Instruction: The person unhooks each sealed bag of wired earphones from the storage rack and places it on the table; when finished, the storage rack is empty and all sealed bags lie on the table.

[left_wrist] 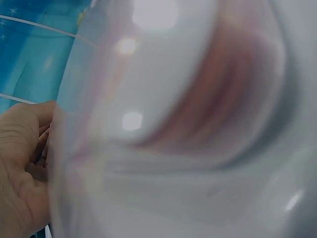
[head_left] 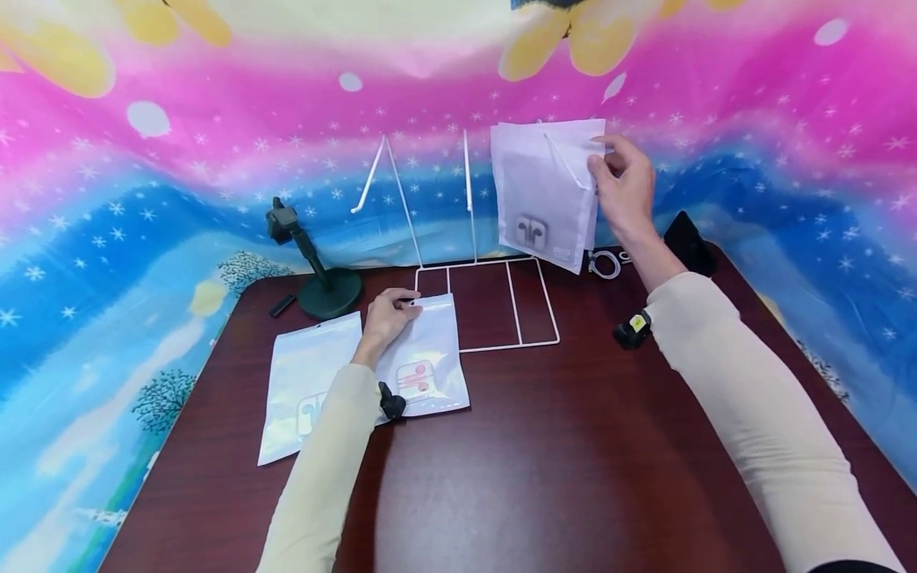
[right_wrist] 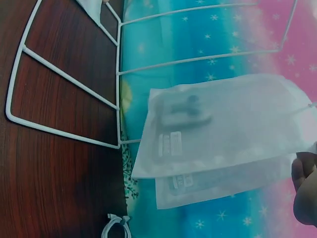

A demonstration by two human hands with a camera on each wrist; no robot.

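In the head view my right hand (head_left: 626, 183) pinches the upper right edge of a white earphone bag (head_left: 533, 175) hanging from the hook of a white wire rack (head_left: 558, 341). Dark-looking earphones show near its bottom. A second bag (right_wrist: 237, 186) hangs behind it in the right wrist view. My left hand (head_left: 389, 317) grips the top edge of another white bag (head_left: 437, 334), which has pink earphones in its lower part. That bag fills most of the left wrist view, blurred. Left of it, a bag with white earphones (head_left: 311, 358) lies flat, partly covered by my left arm.
Two other rack hooks (head_left: 468, 171) stick forward with nothing on them. A dark green stand (head_left: 329, 290) rises at the back left beside a small black object (head_left: 282, 305). A coiled white cable (head_left: 605, 265) and a black wedge-shaped object (head_left: 689, 243) are at the back right.
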